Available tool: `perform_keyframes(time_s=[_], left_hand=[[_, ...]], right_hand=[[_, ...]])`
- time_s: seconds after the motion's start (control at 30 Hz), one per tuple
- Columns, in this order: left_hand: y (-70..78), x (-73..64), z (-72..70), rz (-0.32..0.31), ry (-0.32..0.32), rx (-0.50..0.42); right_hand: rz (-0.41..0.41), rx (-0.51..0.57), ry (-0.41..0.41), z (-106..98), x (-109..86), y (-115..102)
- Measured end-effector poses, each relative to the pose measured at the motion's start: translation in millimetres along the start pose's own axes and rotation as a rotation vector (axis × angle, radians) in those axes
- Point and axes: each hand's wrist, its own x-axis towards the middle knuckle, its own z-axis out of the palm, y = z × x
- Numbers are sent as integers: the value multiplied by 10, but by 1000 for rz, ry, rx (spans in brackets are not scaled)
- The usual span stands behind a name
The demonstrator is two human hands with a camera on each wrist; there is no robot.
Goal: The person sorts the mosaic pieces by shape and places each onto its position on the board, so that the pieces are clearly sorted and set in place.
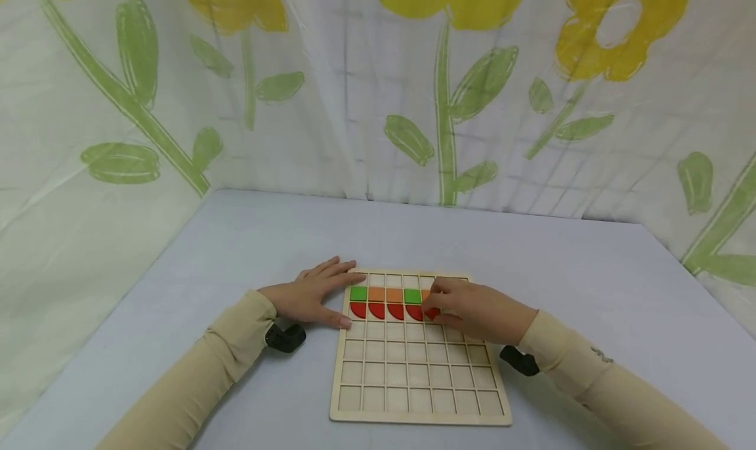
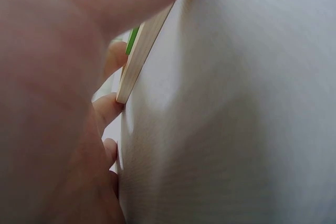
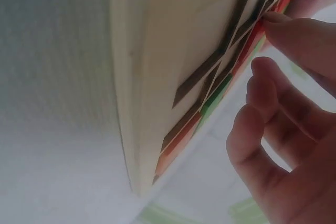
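A light wooden grid board (image 1: pixel 420 418) lies on the table. Its second row from the far edge holds green square tiles (image 1: pixel 358 294) and orange square tiles (image 1: pixel 376 294); red quarter-circle tiles (image 1: pixel 357 311) line the third row. My left hand (image 1: pixel 308 298) rests spread at the board's left edge, thumb and index fingertips on the rim. Over the right part of the tile rows is my right hand (image 1: pixel 481 311), its thumb (image 3: pixel 296 40) touching a red tile (image 3: pixel 255 35) in the grid. A gap shows between that thumb and the bent fingers, which cover the row ends.
Black wrist devices (image 1: pixel 286 338) sit under both forearms. The pale table (image 1: pixel 266 233) ends at the back against a white curtain (image 1: pixel 331 109) printed with yellow flowers and green leaves.
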Motion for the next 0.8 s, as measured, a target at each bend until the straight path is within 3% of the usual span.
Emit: perform_keyframes(time_s=[0.43,0.6,0.8], left_hand=[[25,-7,-4,2,1,-10],[26,-3,4,3,-5,-17],[-3,4,-15,2,-4,5]], right_hand=[[37,-45,0,-1,-85,37],[108,-81,-4,-120,-303,29],[221,-110,3,-297,-731,52]])
